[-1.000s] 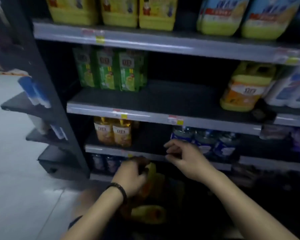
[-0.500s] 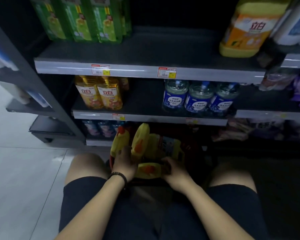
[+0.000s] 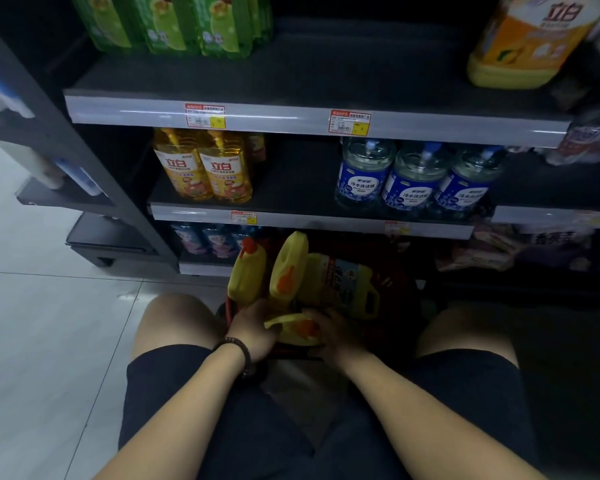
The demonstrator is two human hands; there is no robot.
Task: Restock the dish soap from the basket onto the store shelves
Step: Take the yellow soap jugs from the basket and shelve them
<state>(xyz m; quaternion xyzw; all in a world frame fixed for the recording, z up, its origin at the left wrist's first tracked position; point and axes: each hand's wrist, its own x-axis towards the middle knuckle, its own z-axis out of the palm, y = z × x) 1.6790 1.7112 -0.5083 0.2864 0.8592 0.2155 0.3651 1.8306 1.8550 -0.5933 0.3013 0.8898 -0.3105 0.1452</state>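
Observation:
A dark red basket (image 3: 392, 282) stands on the floor between my knees, below the shelves. Several yellow dish soap bottles fill it: two stand upright (image 3: 288, 268) and one large jug (image 3: 340, 284) lies behind them. Nearest me a yellow bottle (image 3: 293, 329) lies on its side. My left hand (image 3: 253, 332) grips its left end and my right hand (image 3: 333, 336) holds its right end. How far the fingers wrap around it is partly hidden by the bottle.
The middle shelf (image 3: 302, 183) holds amber soap bottles (image 3: 205, 168) at the left and clear blue-label bottles (image 3: 416, 178) at the right, with a gap between. The upper shelf (image 3: 326, 74) carries green packs (image 3: 174, 26) and an orange jug (image 3: 530, 39). White tile floor (image 3: 49, 323) lies to the left.
The view dropped from the upper shelves to the basket. My right hand came down from the shelf edge. Both hands have closed around the lying yellow bottle.

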